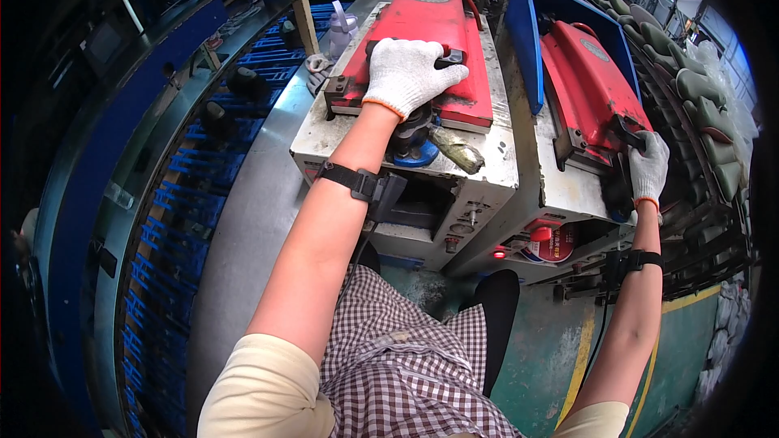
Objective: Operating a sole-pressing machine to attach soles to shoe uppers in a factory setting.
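Observation:
My left hand (408, 71), in a white knit glove, grips the black handle at the front edge of a red press lid (438, 28) on the left machine. My right hand (649, 166), gloved the same way, holds the handle at the front of a second red press lid (588, 73), which is tilted up on the right machine (560, 195). Both lids sit on worn white machine bodies (479, 178). A greenish piece (456, 148) and a blue disc (415, 154) lie just under the left lid's front edge. Black bands wrap both my wrists.
A curved blue conveyor (174, 195) with black moulds runs along the left. A blue panel (526, 40) stands between the two machines. Rows of olive-green shoe soles (698, 89) line a rack at the right. Green floor with a yellow line (580, 357) lies below.

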{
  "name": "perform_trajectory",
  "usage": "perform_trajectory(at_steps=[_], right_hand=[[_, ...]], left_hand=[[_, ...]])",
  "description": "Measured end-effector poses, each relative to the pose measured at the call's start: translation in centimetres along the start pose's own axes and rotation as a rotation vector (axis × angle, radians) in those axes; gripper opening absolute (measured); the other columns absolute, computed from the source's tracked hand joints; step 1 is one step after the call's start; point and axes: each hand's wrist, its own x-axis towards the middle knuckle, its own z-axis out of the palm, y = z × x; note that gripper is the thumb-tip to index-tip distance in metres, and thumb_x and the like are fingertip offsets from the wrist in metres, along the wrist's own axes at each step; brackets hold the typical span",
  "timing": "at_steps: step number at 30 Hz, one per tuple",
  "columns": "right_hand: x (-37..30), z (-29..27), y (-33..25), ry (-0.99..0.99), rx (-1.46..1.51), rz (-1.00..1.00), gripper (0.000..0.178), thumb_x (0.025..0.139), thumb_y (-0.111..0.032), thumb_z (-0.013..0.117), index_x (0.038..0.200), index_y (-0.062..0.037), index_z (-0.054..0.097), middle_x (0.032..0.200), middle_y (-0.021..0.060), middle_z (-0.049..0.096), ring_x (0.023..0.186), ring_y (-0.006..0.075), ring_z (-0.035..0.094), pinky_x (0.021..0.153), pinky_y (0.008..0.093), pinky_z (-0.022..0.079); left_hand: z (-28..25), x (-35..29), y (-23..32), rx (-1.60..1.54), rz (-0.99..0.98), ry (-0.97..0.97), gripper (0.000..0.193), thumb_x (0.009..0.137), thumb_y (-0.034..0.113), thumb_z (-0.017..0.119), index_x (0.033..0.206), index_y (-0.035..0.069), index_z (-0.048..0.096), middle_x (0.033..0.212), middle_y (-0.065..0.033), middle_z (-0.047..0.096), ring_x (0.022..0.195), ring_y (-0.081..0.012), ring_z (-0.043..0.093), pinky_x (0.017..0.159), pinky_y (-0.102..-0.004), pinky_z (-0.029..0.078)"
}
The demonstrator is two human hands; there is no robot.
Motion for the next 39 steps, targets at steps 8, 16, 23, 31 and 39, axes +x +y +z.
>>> perform_trajectory(at_steps=[8,16,23,31,39], right_hand=[[0.04,-0.07,-0.02,0.002,0.001,-0.003,0.027,0.081,-0.011,0.076,0.108,-0.0129,0.072,0.121,0.0119,0.069,0.126,0.0339,0.06,0.108,0.0431,0.047],[-0.03,-0.03,0.12,0.008,-0.006,0.003,0.029,0.081,-0.011,0.076,0.109,-0.0138,0.072,0.123,0.0125,0.069,0.127,0.034,0.059,0.109,0.0433,0.047],[-0.13,0.02,0.04,0.021,0.01,-0.024,0.03,0.081,-0.01,0.077,0.11,-0.0121,0.071,0.118,0.0125,0.068,0.122,0.035,0.06,0.106,0.0435,0.047],[-0.13,0.07,0.11,0.049,0.0,-0.046,0.03,0.08,-0.009,0.077,0.109,-0.0114,0.071,0.115,0.0123,0.069,0.119,0.0348,0.062,0.105,0.0432,0.047],[-0.36,-0.21,0.24,0.008,0.002,-0.041,0.03,0.08,-0.009,0.077,0.109,-0.011,0.071,0.114,0.012,0.069,0.118,0.0349,0.061,0.105,0.0427,0.047]], left_hand=[[0.22,0.02,-0.07,0.007,0.003,0.016,0.054,0.082,0.065,0.068,0.087,0.013,0.081,0.078,-0.0102,0.074,0.073,-0.0294,0.073,0.066,-0.043,0.056],[0.12,0.0,0.0,0.01,-0.01,0.004,0.055,0.081,0.066,0.069,0.088,0.013,0.081,0.079,-0.0097,0.074,0.073,-0.0289,0.074,0.066,-0.0422,0.056],[-0.01,-0.02,0.0,0.004,-0.019,-0.011,0.055,0.081,0.066,0.069,0.089,0.014,0.081,0.079,-0.0096,0.074,0.073,-0.0291,0.074,0.067,-0.0423,0.056],[0.24,-0.03,-0.08,-0.003,-0.006,0.012,0.054,0.081,0.065,0.069,0.087,0.013,0.081,0.078,-0.0099,0.074,0.073,-0.0296,0.074,0.067,-0.0428,0.056],[0.09,-0.4,0.14,-0.019,-0.009,-0.007,0.054,0.081,0.065,0.069,0.087,0.013,0.081,0.078,-0.0103,0.074,0.072,-0.03,0.073,0.066,-0.0425,0.056]])
